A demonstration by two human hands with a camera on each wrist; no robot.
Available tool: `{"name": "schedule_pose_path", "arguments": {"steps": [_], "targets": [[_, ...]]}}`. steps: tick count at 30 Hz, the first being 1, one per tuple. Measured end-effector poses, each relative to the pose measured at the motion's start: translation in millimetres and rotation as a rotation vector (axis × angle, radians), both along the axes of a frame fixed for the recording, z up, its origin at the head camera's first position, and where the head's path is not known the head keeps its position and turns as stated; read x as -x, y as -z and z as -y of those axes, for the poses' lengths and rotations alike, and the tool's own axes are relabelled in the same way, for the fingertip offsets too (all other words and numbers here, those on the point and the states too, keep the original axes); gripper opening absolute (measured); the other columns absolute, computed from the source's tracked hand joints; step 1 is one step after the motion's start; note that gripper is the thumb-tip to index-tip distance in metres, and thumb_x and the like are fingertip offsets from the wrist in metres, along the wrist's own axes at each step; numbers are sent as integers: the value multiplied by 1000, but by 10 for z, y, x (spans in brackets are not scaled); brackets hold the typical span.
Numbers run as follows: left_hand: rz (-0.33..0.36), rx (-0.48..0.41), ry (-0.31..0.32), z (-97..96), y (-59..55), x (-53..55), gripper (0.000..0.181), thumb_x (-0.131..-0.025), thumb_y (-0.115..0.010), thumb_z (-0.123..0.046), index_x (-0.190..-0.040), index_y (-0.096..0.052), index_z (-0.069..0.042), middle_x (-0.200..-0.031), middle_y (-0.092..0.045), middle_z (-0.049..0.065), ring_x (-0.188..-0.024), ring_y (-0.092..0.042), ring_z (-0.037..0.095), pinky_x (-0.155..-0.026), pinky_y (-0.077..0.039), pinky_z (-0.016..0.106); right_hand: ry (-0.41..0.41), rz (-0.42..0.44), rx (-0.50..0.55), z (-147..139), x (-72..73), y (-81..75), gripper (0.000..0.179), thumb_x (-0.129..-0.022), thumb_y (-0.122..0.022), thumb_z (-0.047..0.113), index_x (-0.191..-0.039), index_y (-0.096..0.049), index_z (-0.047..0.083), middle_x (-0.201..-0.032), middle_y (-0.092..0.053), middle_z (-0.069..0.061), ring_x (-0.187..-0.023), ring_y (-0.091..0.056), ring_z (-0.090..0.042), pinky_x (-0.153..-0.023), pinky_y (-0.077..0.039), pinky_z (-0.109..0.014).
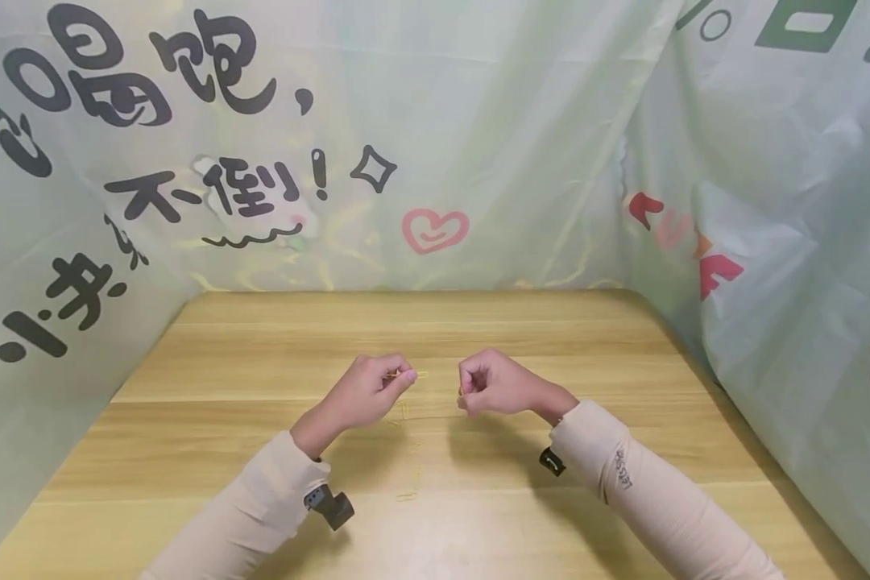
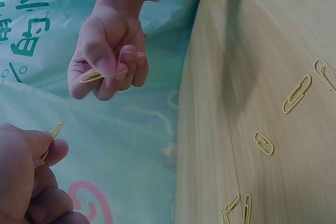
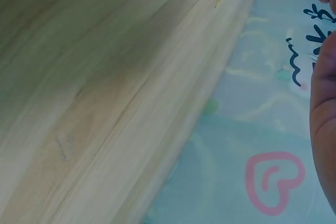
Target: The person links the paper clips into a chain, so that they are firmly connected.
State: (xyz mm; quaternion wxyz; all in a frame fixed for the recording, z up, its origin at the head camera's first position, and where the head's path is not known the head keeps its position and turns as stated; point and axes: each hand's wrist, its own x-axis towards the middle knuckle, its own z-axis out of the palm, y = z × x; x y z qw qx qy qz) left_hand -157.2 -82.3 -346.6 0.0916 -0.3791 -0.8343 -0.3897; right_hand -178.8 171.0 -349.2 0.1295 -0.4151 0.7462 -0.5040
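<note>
My left hand [image 1: 366,391] pinches a yellow paper clip [image 2: 56,130] between thumb and forefinger, its looped end sticking out past the fingertips. Across a small gap, my right hand [image 1: 503,383] pinches another yellow paper clip [image 2: 90,77], partly covered by the thumb and fingers. Both hands are raised above the wooden table [image 1: 319,338], facing each other. In the right wrist view only part of the right hand [image 3: 324,124] shows at the right edge, and its clip is out of sight.
Several loose yellow paper clips [image 2: 297,94] lie scattered on the table, below and nearer than the left hand. Printed cloth [image 1: 435,145] hangs behind the table and along its sides. Each wrist carries a small black camera [image 1: 329,506].
</note>
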Motion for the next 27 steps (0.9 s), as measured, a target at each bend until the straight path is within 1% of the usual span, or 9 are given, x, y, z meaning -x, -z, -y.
{"name": "schedule_pose_path", "arguments": {"steps": [4, 7, 11, 14, 16, 18, 22, 24, 27], "targets": [[15, 6, -5, -1, -1, 14, 17, -98, -56, -10, -82, -63, -7, -56, -36, -13, -47, -27, -1, -47, -32, 21, -16, 1, 45, -16, 34, 8, 23, -81, -60, -13, -67, -51, 3, -62, -53, 2, -53, -38, -6, -49, -33, -20], [34, 7, -15, -4, -5, 17, 17, -98, -56, -11, -82, -63, -8, -55, -35, -13, -47, -26, 0, -48, -31, 21, 9, -21, 40, -23, 52, 13, 23, -83, -61, -10, -68, -52, 5, -64, -51, 3, -54, -38, -5, -50, -32, -20], [50, -3, -17, -28, 4, 17, 16, -98, -56, -12, -84, -64, -8, -56, -37, -12, -48, -27, 0, -48, -31, 22, 54, -29, 46, -33, 41, 30, 21, -81, -62, -8, -70, -53, 7, -60, -49, 7, -51, -37, -3, -46, -31, -19], [56, -2, -8, -38, 33, 7, 17, -98, -56, -12, -85, -64, -7, -56, -38, -12, -47, -27, 0, -47, -32, 21, 58, 52, 76, -30, 10, 53, 22, -80, -63, -9, -76, -46, 5, -62, -54, 4, -52, -48, -7, -48, -42, -20], [65, 5, -2, -39, 50, -3, 17, -98, -56, -12, -85, -64, -7, -55, -38, -12, -47, -27, -1, -46, -31, 21, 72, 112, 95, -25, -11, 62, 24, -81, -64, -10, -82, -44, 2, -66, -57, -1, -56, -57, -13, -54, -51, -26], [69, 12, -4, -40, 68, 2, 17, -99, -55, -13, -85, -64, -7, -54, -37, -13, -45, -26, -1, -45, -31, 20, 106, 159, 110, -17, -22, 60, 23, -82, -65, -10, -90, -46, -1, -70, -60, -7, -62, -64, -21, -62, -56, -34], [70, -3, -15, -64, 47, 30, 16, -99, -55, -14, -87, -65, -8, -54, -36, -12, -46, -26, -1, -45, -30, 21, 230, 148, 141, -2, -18, 16, 19, -87, -63, -9, -105, -55, -9, -78, -64, -16, -73, -68, -31, -70, -57, -40], [67, -10, -17, -77, 24, 36, 16, -99, -56, -13, -88, -65, -7, -54, -36, -12, -46, -27, 0, -46, -30, 21, 282, 161, 156, 5, -16, -13, 14, -91, -60, -7, -104, -58, -11, -83, -66, -18, -79, -69, -35, -74, -57, -40], [70, -13, -14, -88, 5, 36, 15, -98, -56, -13, -88, -65, -7, -53, -34, -12, -46, -26, 0, -45, -29, 21, 358, 161, 145, 4, -21, -41, 10, -95, -58, -3, -100, -61, -11, -88, -68, -16, -83, -68, -32, -75, -56, -35]]}}
